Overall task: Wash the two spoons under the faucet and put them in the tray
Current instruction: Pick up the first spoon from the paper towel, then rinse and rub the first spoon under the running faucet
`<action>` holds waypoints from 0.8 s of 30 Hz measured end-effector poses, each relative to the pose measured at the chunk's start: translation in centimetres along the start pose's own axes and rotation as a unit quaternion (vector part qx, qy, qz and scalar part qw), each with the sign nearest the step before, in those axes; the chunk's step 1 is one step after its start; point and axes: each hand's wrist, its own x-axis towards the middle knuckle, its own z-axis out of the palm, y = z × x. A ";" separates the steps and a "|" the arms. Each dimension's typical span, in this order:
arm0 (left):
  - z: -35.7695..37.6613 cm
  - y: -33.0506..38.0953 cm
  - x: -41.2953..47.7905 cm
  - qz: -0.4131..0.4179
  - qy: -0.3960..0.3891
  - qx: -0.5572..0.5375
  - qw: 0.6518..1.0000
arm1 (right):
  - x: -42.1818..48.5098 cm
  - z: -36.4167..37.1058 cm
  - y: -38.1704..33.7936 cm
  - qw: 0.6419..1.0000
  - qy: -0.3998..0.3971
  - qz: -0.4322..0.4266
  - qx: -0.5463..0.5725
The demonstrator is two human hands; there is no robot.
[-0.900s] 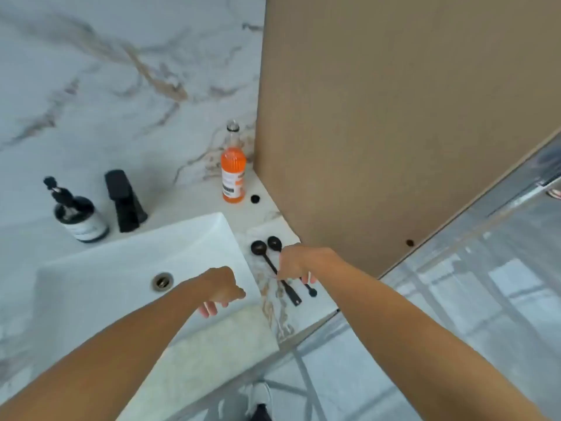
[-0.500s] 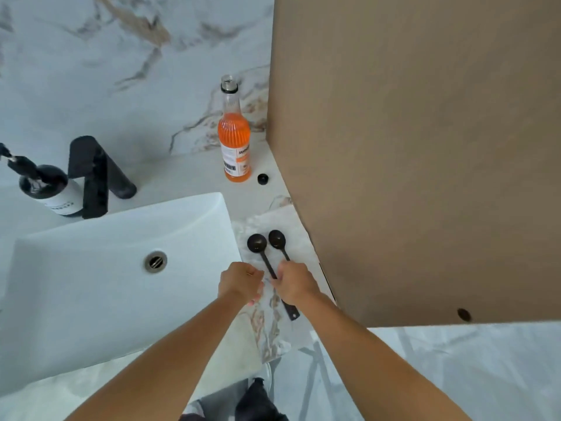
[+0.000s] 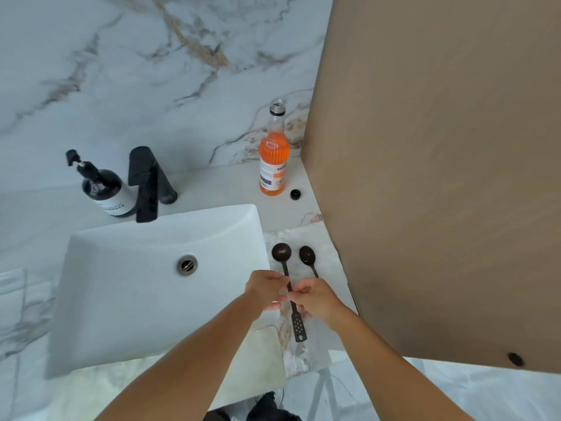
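Spoons lie side by side on the marble counter [image 3: 303,235] just right of the white sink [image 3: 145,287], bowls pointing toward the wall. The left spoon [image 3: 281,252] has a round dark bowl and a long thin handle ending in a flat perforated tip nearest the person. The right spoon [image 3: 307,256] has an oval bowl; its handle runs under the right hand [image 3: 315,300] and is hidden from there on.

Both hands meet over the left spoon's handle, about midway along it. The left hand [image 3: 263,289] comes in from the sink side with fingers curled, its fingertips touching the handle. The right hand has fingers bent inward, and thumb and forefinger pinch toward the same stretch of handle. Whether either hand has a firm hold cannot be told; the spoon seems to rest flat on the counter.

Behind the sink stands a black faucet [image 3: 147,183], with a dark soap dispenser [image 3: 104,189] just to its left. Farther right, near a brown panel [image 3: 440,177], stands an uncapped bottle of orange liquid [image 3: 274,159], and a small black cap [image 3: 295,194] lies just beside it. Marble wall [image 3: 121,71] rises behind everything.
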 end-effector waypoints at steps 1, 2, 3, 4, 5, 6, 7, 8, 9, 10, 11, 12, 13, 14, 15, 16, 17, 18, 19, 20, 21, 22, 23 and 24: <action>-0.9 -0.1 -0.3 -0.005 -0.012 -0.017 1.000 | -0.2 0.6 -0.5 1.000 0.000 0.004 0.005; -2.0 -0.3 -0.5 -0.009 -0.019 -0.035 0.999 | -0.4 1.4 -0.9 1.000 0.002 0.004 0.011; -3.0 -0.6 -0.8 -0.011 -0.022 -0.053 0.998 | -0.5 2.3 -1.3 1.000 0.001 0.003 0.024; -4.2 -0.9 -1.0 -0.010 -0.019 -0.065 0.998 | -0.6 3.3 -1.7 0.999 -0.008 0.003 0.047; -5.4 -1.2 -1.2 -0.008 -0.014 -0.070 0.997 | -0.7 4.4 -2.2 0.997 -0.021 0.006 0.073; -6.7 -1.6 -1.5 -0.005 -0.008 -0.066 0.998 | -0.7 5.6 -2.7 0.995 -0.033 0.011 0.088; -8.2 -1.8 -1.7 0.000 -0.002 -0.059 0.998 | -0.6 6.9 -3.4 0.995 -0.043 0.015 0.093; -9.7 -2.1 -1.8 0.003 0.005 -0.051 0.999 | -0.5 8.2 -4.1 0.994 -0.048 0.020 0.094; -11.4 -2.2 -1.9 0.005 0.012 -0.044 0.999 | -0.4 9.5 -4.9 0.994 -0.050 0.024 0.099; -13.1 -2.2 -2.0 0.007 0.022 -0.042 0.999 | -0.4 10.7 -5.8 0.993 -0.052 0.028 0.104; -14.9 -2.2 -2.0 0.010 0.035 -0.047 0.998 | -0.2 11.9 -6.7 0.993 -0.053 0.029 0.104; -16.8 -2.0 -2.0 0.016 0.052 -0.060 0.997 | -0.1 13.1 -7.6 0.993 -0.054 0.029 0.100; -18.8 -1.8 -2.0 0.025 0.071 -0.080 0.994 | -0.1 14.2 -8.5 0.994 -0.054 0.028 0.096; -20.8 -1.6 -1.9 0.038 0.094 -0.098 0.990 | 0.0 15.2 -9.4 0.994 -0.054 0.026 0.094; -22.7 -1.2 -1.8 0.052 0.123 -0.109 0.985 | 0.1 16.1 -10.1 0.994 -0.056 0.024 0.095; -24.6 -0.8 -1.6 0.066 0.156 -0.111 0.979 | 0.2 17.0 -10.8 0.993 -0.056 0.026 0.098; -26.2 -0.3 -1.5 0.080 0.186 -0.107 0.973 | 0.3 17.6 -11.4 0.993 -0.055 0.029 0.100; -27.5 0.4 -1.3 0.095 0.210 -0.101 0.968 | 0.4 18.2 -12.0 0.993 -0.054 0.031 0.103; -28.5 1.3 -1.3 0.115 0.227 -0.093 0.963 | 0.4 18.7 -12.5 0.992 -0.052 0.030 0.108; -29.2 2.5 -1.2 0.138 0.237 -0.082 0.958 | 0.3 19.1 -12.9 0.992 -0.049 0.027 0.112; -29.7 3.7 -1.3 0.161 0.242 -0.068 0.954 | 0.3 19.4 -13.2 0.992 -0.046 0.023 0.113; -29.9 5.0 -1.4 0.183 0.246 -0.055 0.950 | 0.2 19.6 -13.4 0.993 -0.040 0.020 0.114; -29.9 6.2 -1.5 0.200 0.250 -0.043 0.947 | 0.1 19.7 -13.6 0.993 -0.033 0.018 0.112; -29.8 7.4 -1.6 0.212 0.251 -0.032 0.944 | 0.1 19.7 -13.7 0.994 -0.026 0.015 0.110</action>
